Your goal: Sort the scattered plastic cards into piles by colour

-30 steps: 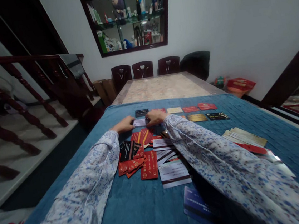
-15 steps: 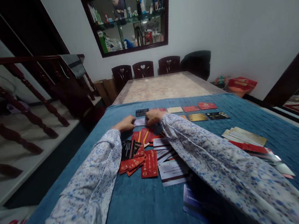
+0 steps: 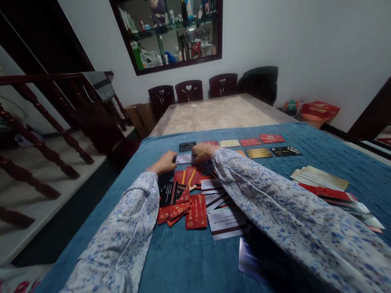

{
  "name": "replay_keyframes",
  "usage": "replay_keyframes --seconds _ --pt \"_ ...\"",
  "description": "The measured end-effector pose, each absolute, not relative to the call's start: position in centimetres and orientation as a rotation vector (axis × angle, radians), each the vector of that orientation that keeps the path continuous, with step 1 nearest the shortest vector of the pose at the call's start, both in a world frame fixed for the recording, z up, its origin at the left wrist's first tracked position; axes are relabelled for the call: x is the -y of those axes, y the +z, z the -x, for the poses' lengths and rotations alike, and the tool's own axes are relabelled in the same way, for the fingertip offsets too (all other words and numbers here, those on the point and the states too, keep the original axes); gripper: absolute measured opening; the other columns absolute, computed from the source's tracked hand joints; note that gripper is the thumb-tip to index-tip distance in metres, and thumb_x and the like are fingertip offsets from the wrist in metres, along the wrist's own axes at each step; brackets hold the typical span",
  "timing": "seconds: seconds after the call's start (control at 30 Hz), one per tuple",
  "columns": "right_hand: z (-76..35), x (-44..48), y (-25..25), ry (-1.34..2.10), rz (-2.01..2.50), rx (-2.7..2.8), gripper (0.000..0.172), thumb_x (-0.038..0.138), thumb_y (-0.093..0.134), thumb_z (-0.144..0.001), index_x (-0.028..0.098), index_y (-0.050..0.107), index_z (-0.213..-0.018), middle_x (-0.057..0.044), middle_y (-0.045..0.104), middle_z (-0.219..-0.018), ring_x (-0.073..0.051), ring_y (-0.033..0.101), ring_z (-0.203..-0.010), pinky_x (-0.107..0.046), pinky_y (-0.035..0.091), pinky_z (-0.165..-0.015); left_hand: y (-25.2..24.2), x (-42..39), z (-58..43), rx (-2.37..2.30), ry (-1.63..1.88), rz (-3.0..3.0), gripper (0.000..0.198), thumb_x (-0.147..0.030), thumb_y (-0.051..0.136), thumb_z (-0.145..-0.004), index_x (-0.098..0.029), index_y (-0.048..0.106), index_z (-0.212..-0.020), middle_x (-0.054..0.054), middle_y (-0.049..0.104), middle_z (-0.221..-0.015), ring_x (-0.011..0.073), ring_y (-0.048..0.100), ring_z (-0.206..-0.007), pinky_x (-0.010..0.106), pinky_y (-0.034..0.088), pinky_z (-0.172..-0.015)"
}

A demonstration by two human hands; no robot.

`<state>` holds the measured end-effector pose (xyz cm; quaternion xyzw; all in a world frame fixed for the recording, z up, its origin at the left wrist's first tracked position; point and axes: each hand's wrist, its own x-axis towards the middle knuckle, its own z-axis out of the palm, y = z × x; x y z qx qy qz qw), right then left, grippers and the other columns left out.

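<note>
A pale white card (image 3: pixel 184 159) lies flat between my hands on the blue cloth (image 3: pixel 181 270), just below a black card (image 3: pixel 187 146). My left hand (image 3: pixel 165 162) pinches at its left end, with the fingers bent. At the right end, the fingers of my right hand (image 3: pixel 203 152) are closed on it and partly hidden. Nearer to me are overlapping red cards (image 3: pixel 195 212), a black card with a gold pattern (image 3: pixel 172 193) and striped white cards (image 3: pixel 227 222). A dark blue card (image 3: pixel 256 259) lies partly in the shade of my right sleeve.
Right of my hands, two rows hold a cream card (image 3: pixel 229 143), red cards (image 3: pixel 272 137), a gold card (image 3: pixel 259 153) and a black card (image 3: pixel 285 151). Gold cards (image 3: pixel 319 178) lie fanned at the right. Chairs (image 3: pixel 189 91) stand beyond the stone tabletop (image 3: pixel 212 111).
The view has shifted slightly. Both hands stay at the ends of the white card, and the cards lie as before.
</note>
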<state>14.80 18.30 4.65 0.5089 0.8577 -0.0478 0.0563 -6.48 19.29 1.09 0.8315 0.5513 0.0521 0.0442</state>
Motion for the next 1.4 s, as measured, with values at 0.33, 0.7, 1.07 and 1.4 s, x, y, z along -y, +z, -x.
replay_keyframes --seconds 0.33,0.7,1.07,1.4 --pt "-16.6 -17.5 5.1 -0.002 -1.525 -2.673 0.043 0.033 0.068 -0.086 0.019 0.074 -0.125 -0.018 0.073 -0.129 -0.035 0.067 -0.121 -0.045 0.053 -0.099 0.5 -17.4 8.0 -1.721 0.355 -2.472 0.040 -0.012 0.059 -0.079 -0.015 0.069 -0.118 0.013 0.064 -0.127 0.0269 0.062 -0.119 0.039 0.051 -0.109" --pt "-17.6 -16.0 4.3 0.038 -1.484 -2.782 0.047 0.032 0.064 -0.091 0.022 0.068 -0.137 -0.015 0.069 -0.135 -0.034 0.057 -0.129 -0.046 0.046 -0.100 0.6 -12.8 8.6 -1.761 0.333 -2.438 0.046 -0.015 0.054 -0.087 -0.014 0.063 -0.133 0.020 0.057 -0.141 0.0350 0.053 -0.134 0.058 0.044 -0.114" --pt "-16.8 -12.6 4.4 -0.018 -1.386 -2.868 0.042 0.030 0.063 -0.095 0.021 0.069 -0.135 -0.017 0.069 -0.134 -0.034 0.052 -0.128 -0.048 0.043 -0.100 0.3 -8.5 8.7 -1.829 0.359 -2.470 0.038 -0.019 0.048 -0.094 -0.016 0.065 -0.127 0.018 0.059 -0.140 0.0334 0.054 -0.130 0.056 0.043 -0.110" --pt "-14.6 -10.3 3.3 -0.056 -1.145 -3.014 0.043 0.034 0.068 -0.092 0.025 0.070 -0.134 -0.014 0.066 -0.137 -0.033 0.049 -0.121 -0.039 0.042 -0.089 0.2 -3.5 8.7 -1.923 0.410 -2.426 0.034 -0.022 0.046 -0.098 -0.018 0.068 -0.123 0.016 0.061 -0.136 0.0324 0.054 -0.126 0.055 0.043 -0.106"
